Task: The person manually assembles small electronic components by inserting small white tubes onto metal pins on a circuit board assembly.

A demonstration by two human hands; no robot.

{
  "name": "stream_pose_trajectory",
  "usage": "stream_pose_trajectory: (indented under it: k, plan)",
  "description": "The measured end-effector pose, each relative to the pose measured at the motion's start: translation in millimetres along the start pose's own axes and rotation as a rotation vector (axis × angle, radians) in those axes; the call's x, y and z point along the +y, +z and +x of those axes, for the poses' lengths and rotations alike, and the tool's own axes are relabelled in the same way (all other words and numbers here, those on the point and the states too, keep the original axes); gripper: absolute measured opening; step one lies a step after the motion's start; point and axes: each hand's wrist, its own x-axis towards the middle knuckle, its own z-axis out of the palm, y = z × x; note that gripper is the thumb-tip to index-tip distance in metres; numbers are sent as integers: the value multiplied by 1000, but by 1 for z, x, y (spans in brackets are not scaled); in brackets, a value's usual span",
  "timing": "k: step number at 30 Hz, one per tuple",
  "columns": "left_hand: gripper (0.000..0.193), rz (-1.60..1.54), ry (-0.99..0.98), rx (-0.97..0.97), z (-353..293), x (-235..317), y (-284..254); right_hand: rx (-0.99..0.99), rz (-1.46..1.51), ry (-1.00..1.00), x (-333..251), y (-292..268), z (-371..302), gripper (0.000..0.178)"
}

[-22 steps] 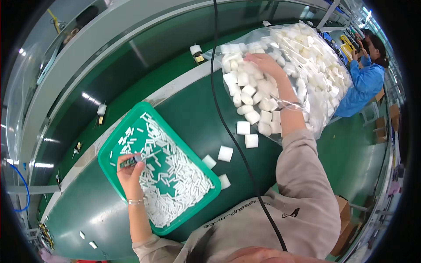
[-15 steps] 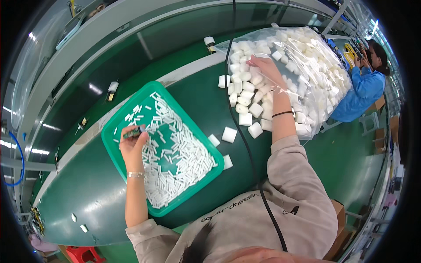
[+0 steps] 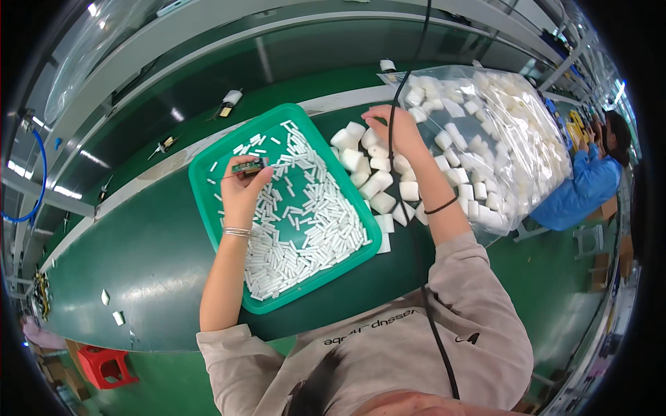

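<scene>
My left hand (image 3: 241,188) is closed on a small green circuit board (image 3: 248,166) with components, held above the green tray (image 3: 375,239). Many short white sticks (image 3: 326,236) lie scattered in the tray. Just beyond the tray's right side, my right hand (image 3: 397,130) is above loose white foam plugs (image 3: 381,202), its fingers bent and apart with nothing visible in them. A large clear plastic bag (image 3: 513,128) of the same plugs lies to the right of that hand, its mouth toward the tray.
A black cable (image 3: 416,256) hangs across the workspace. Along the far side of the green belt, several small assemblies (image 3: 229,102) lie on a strip. A co-worker in blue (image 3: 581,187) sits at the right. A red stool (image 3: 104,367) stands lower left.
My right hand has come out of the bag and moved left toward the tray. Foam plugs now crowd against the tray's right edge. The left hand still holds the circuit board.
</scene>
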Motion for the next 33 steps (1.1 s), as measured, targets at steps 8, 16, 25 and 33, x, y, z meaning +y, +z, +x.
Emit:
stream_pose_trajectory:
  k: [8,16,25,33]
  plan:
    - [32,-14,-55,25,0,4,-3,-164,41,-565,-22,23,6,40]
    - [31,-32,-77,11,0,6,0,-221,-535,-376,-40,21,-7,30]
    - [26,-262,-71,51,-4,11,4,134,-2,-433,-47,14,-14,15]
    - [24,-690,-126,-29,-15,13,6,-311,1388,24,-96,58,-49,28]
